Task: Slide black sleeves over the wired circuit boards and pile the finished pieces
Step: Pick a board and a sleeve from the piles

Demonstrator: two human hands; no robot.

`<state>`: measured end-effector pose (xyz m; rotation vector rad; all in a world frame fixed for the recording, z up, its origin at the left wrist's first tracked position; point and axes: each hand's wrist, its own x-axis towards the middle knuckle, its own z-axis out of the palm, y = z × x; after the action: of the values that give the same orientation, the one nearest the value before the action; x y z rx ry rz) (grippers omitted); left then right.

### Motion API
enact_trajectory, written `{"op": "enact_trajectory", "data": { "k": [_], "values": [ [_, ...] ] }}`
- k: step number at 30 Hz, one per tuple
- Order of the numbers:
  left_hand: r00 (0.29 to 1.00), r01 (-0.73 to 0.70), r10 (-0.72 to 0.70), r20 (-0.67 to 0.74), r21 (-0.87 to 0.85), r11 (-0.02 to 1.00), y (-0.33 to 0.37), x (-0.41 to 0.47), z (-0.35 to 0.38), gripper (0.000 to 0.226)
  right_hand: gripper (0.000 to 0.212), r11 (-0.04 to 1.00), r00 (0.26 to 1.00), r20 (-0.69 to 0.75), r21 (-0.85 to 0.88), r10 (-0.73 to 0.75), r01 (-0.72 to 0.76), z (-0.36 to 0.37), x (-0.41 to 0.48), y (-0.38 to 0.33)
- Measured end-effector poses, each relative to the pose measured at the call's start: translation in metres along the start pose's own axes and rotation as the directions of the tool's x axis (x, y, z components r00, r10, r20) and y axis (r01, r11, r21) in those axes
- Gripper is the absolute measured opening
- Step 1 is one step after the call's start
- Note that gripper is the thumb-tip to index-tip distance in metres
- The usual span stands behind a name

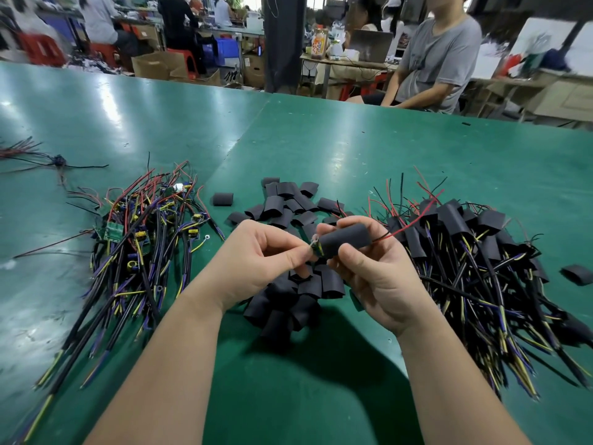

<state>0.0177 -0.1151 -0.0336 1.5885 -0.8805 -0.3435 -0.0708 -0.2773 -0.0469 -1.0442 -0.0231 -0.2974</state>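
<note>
The left hand (256, 252) is pinching the end of a board (316, 248) that is showing at the mouth of a sleeve (346, 240). The right hand (375, 274) is gripping that sleeve round its middle, thumb below and fingers curled over the top. Both hands are working close together above the table (321, 396).

The sleeve is lying roughly level, its long axis running left to right and tilting slightly up to the right. Its open mouth is facing the left hand, and a red wire (404, 231) is trailing out of the far end.

The sleeve is probably light, soft and easily squashed, so a loose grip at mid-length should be keeping it open. The board is likely stiff but delicate, and is best held by its edges.

Loose sleeves (288, 303) are lying under the hands. Bare boards (144, 226) are heaped to the left and finished pieces (465, 239) to the right.
</note>
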Motion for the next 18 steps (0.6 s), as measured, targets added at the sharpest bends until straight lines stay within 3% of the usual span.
{"op": "enact_trajectory", "data": {
  "k": [4, 11, 14, 18],
  "values": [
    [1.000, 0.009, -0.008, 0.016, -0.035, 0.999, 0.0009, 0.0002, 0.0002, 0.013, 0.062, 1.000, 1.000, 0.024, -0.010, 0.019, -0.019, 0.0015, 0.0000, 0.0013],
    [0.996, -0.009, 0.023, 0.089, -0.158, 0.987, 0.0053, -0.0007, 0.0024, 0.010, 0.059, 0.977, 0.998, 0.035, 0.206, 0.043, -0.050, 0.0066, 0.0001, 0.0056],
    [0.994, -0.002, 0.021, 0.106, -0.175, 0.985, 0.0037, -0.0007, 0.0016, 0.011, 0.043, 0.983, 0.998, 0.055, 0.179, 0.033, -0.042, 0.0092, 0.0014, 0.0060],
    [0.994, 0.021, -0.002, 0.106, -0.178, 0.984, 0.0032, -0.0008, 0.0013, 0.015, 0.041, 0.986, 0.997, 0.068, 0.159, 0.044, -0.055, 0.0083, 0.0023, 0.0076]
  ]
}}
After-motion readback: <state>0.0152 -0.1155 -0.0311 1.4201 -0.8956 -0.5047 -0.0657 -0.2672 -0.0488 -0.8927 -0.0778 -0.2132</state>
